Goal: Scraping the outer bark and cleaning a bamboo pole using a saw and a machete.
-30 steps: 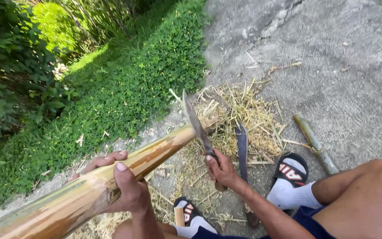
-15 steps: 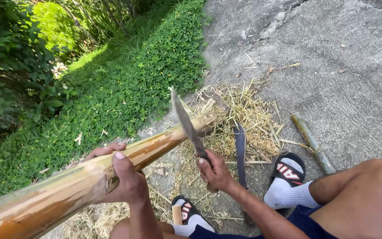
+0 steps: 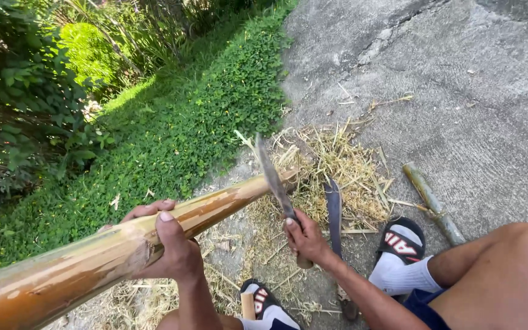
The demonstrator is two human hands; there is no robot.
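A long thick bamboo pole (image 3: 93, 250) slants from the lower left up to the centre, its far end resting in a pile of shavings. My left hand (image 3: 169, 244) wraps around the pole from above. My right hand (image 3: 307, 238) grips the wooden handle of a long knife (image 3: 273, 177). The blade points up and away, with its edge lying against the pole near the far end.
A second blade (image 3: 333, 211) lies on the concrete among dry bamboo shavings (image 3: 343, 168). A short bamboo piece (image 3: 432, 201) lies to the right. My feet in slide sandals (image 3: 401, 241) rest below. Green ground cover (image 3: 172, 140) borders the concrete on the left.
The knife has dropped from raised above the pole to lying against its far end. My right hand moved slightly left with it. My left hand keeps its hold.
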